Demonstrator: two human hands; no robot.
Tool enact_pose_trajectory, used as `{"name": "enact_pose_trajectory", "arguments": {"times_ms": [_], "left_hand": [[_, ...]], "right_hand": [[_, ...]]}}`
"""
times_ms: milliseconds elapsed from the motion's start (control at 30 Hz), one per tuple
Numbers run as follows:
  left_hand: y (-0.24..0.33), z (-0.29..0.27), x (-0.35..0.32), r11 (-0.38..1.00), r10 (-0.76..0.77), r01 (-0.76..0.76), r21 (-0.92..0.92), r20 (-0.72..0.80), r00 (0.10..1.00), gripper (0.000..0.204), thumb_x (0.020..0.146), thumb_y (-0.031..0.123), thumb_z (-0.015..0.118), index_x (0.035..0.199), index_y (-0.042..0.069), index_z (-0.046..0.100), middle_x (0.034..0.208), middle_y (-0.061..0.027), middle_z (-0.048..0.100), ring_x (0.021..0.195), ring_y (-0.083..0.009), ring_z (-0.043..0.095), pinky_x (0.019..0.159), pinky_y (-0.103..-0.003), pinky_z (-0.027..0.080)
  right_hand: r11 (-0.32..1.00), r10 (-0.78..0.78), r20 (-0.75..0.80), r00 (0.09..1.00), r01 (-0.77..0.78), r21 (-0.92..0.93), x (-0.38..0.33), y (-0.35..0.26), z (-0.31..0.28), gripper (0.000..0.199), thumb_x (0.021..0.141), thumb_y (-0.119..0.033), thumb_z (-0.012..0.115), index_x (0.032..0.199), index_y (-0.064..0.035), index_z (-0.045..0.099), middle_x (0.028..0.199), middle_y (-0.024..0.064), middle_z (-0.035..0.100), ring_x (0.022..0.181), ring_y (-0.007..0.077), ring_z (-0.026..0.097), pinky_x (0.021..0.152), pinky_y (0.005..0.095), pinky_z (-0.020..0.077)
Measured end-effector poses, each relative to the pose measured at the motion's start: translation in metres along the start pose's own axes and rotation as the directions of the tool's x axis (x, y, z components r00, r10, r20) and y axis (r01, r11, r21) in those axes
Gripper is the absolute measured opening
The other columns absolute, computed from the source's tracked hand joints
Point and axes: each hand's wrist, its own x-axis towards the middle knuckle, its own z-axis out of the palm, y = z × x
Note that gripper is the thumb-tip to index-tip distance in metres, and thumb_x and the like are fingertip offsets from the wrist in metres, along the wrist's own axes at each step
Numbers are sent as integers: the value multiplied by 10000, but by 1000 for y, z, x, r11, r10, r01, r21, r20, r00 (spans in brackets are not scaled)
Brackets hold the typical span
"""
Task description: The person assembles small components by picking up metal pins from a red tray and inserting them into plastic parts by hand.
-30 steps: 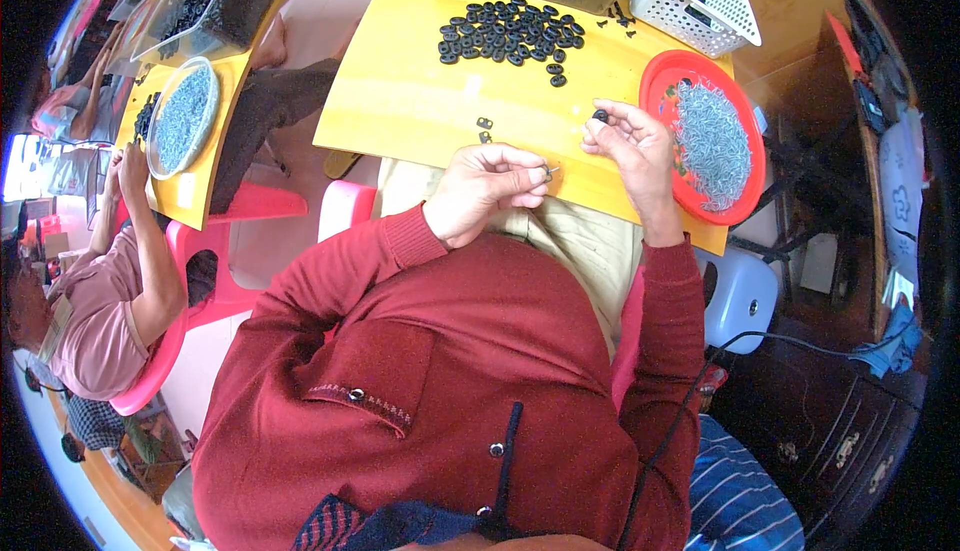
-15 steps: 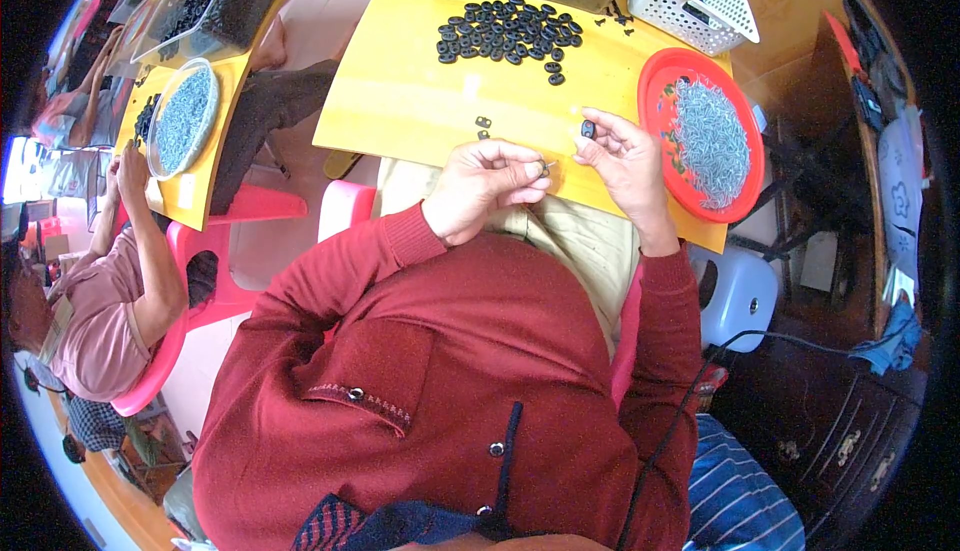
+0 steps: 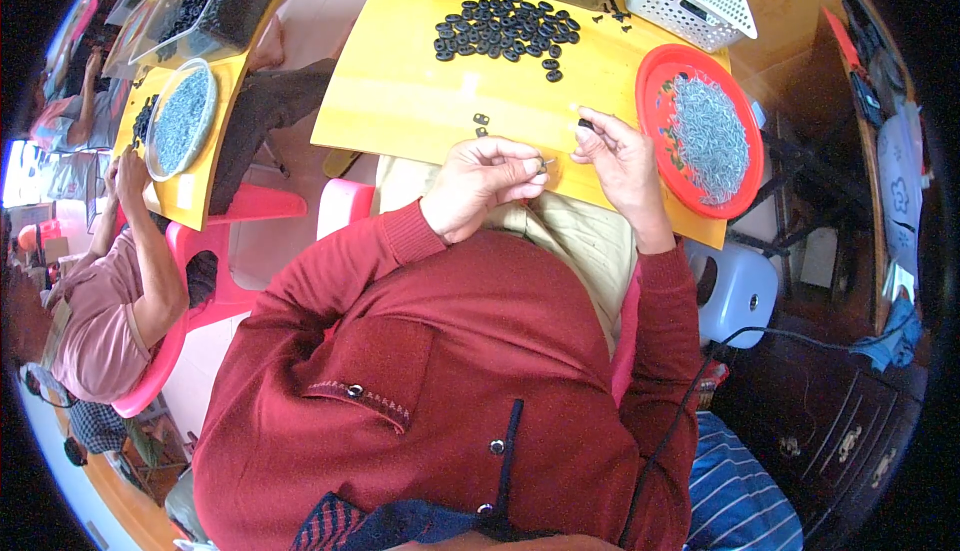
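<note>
The left hand is curled over the near edge of the yellow bench, fingertips pinching a small metal clip. The right hand is just beside it, thumb and forefinger closed on a small black ring. Two more black rings lie on the bench just beyond the left hand, and a loose heap of rings sits farther out. A red plate full of metal clips stands right of the right hand. A white basket is at the far corner. To the left, another person in pink works at a second bench with a round tray
</note>
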Motion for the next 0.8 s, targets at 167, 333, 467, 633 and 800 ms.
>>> {"name": "enact_pose_trajectory", "arguments": {"times_ms": [167, 333, 467, 633, 800], "left_hand": [[0, 0, 0, 1000, 6, -6, -4, -7, 1000, 121, 862, -5, 602, 980, -27, 614, 912, -122, 656, 827, -184, 658, 747, -280, 570], [0, 1, 0, 1000, 8, -8, -16, -6, 1000, 120, 864, -5, 599, 981, -27, 612, 908, -122, 656, 825, -183, 657, 745, -282, 569], [0, 1, 0, 1000, 12, -12, -27, -3, 1000, 124, 864, -3, 600, 985, -27, 609, 908, -123, 656, 825, -184, 657, 742, -283, 569], [-1, 0, 1, 1000, 15, -15, -18, -4, 1000, 129, 864, -6, 600, 991, -27, 607, 911, -124, 655, 829, -189, 658, 745, -285, 569], [-1, 1, 0, 1000, 12, -13, -14, -18, 1000, 133, 863, -9, 599, 994, -28, 605, 917, -132, 656, 833, -194, 660, 749, -285, 568]], "right_hand": [[996, -1, 11, 1000, 1, -90, 0, -3, -6, 246, 911, -152, 589, 1060, 40, 617, 801, 62, 642, 674, 111, 627, 626, 251, 536], [995, 63, 10, 998, -64, 80, 0, 4, -3, 206, 898, -119, 600, 1043, 26, 615, 827, 49, 641, 698, 104, 624, 634, 245, 544], [994, 40, -13, 999, -39, 107, 1, -1, -1, 181, 886, -85, 606, 1029, 26, 610, 846, 43, 633, 723, 91, 612, 632, 242, 543], [992, 56, 55, 997, -62, 112, 1, 0, -4, 275, 860, -37, 620, 1125, 30, 591, 849, 33, 621, 718, 70, 590, 630, 220, 532], [996, 54, 60, 997, -58, 72, -1, 1, -3, 339, 847, -18, 627, 1177, 35, 569, 847, 33, 622, 707, 67, 584, 630, 221, 528]]}}
